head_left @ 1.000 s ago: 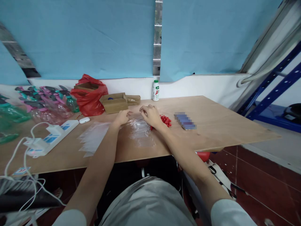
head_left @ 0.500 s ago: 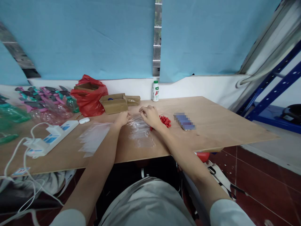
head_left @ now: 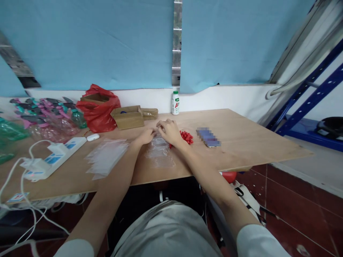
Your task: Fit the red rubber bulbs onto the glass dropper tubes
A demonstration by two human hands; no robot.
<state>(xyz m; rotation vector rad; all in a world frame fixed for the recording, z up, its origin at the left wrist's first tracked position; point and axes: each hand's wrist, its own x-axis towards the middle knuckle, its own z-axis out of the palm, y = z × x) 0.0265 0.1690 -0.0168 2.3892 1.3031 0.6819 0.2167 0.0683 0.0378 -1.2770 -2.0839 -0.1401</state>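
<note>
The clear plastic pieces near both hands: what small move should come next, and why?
Perhaps the left hand should separate one of the clear plastic pieces: they lie overlapped in a row, and this hand is close to the right hand at their far end. Whether either hand holds one is unclear.

Clear strips (head_left: 159, 150) partly hidden; phone (head_left: 208, 137) blurred

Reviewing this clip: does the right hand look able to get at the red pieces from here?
Probably yes. The right hand is close beside the red pieces, with no visible barrier between, though its forearm hides part of the pile from this view.
</note>
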